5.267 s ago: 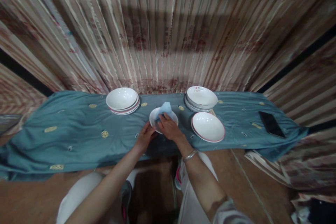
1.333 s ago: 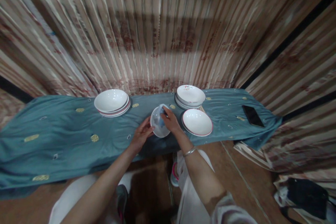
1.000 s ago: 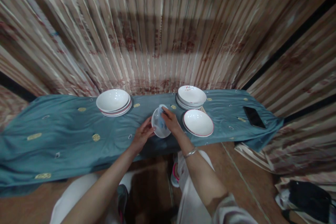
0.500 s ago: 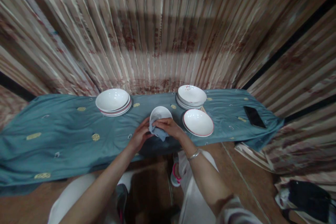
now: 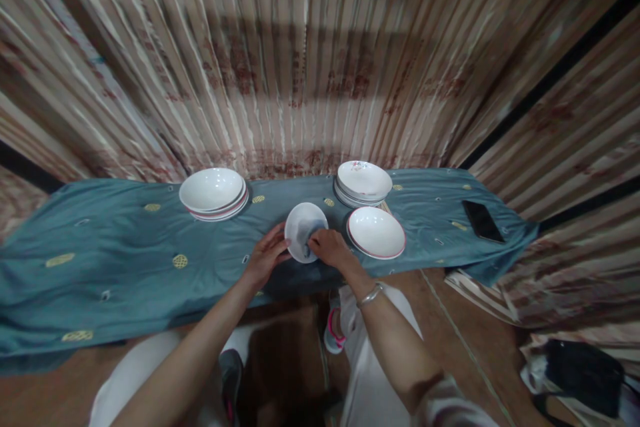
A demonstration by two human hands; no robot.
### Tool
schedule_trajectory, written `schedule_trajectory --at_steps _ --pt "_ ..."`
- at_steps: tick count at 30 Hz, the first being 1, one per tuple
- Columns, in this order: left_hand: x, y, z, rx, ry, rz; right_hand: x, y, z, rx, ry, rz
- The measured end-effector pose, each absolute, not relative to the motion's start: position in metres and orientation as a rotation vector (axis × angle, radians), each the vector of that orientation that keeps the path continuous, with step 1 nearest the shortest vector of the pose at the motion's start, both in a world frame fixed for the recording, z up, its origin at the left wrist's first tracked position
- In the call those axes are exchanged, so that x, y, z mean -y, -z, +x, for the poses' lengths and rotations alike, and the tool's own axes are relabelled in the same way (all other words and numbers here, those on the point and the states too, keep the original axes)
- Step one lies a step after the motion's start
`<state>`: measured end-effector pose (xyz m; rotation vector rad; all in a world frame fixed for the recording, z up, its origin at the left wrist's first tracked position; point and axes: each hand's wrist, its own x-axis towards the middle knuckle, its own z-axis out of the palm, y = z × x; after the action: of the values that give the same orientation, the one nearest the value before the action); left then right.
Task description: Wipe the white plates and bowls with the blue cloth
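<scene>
A small white bowl is in front of me at the middle of the cloth-covered table. My left hand grips its left side, thumb and fingers at the rim. Inside the bowl, my right hand presses a blue-grey cloth against the inner wall, fingers closed on it. Much of the cloth is hidden by those fingers. Just right of my right hand lies a shallow white dish with a red rim.
Stacked white bowls stand at the left, and another stack with a floral top bowl at the back right. A black phone lies toward the table's right end. Striped curtains hang behind; a black bag is at lower right.
The cloth, earlier draped over the bowl's near rim, is now inside the bowl. My right hand has shifted slightly right and down along the inner wall.
</scene>
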<state>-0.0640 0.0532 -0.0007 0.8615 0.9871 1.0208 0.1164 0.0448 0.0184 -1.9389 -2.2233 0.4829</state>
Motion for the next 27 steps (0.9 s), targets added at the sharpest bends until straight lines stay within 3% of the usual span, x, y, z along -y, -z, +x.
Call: schedule_trajectory --at_steps 6,11,20,27 --pt "-0.054 0.002 -0.063 -0.985 -1.046 0.863 -0.053 -0.006 0.112 2.063 -0.141 -1.891" --pt "-0.053 0.0 -0.061 -0.977 -1.064 0.832 -0.061 -0.002 0.11 1.915 -0.055 -1.762" --pt "-0.054 0.005 -0.063 -0.928 -1.094 0.779 -0.063 0.015 0.096 1.932 -0.162 -1.71" --pt "-0.056 0.015 -0.069 -0.902 -1.122 0.776 -0.064 0.019 0.081 2.011 -0.548 -1.426"
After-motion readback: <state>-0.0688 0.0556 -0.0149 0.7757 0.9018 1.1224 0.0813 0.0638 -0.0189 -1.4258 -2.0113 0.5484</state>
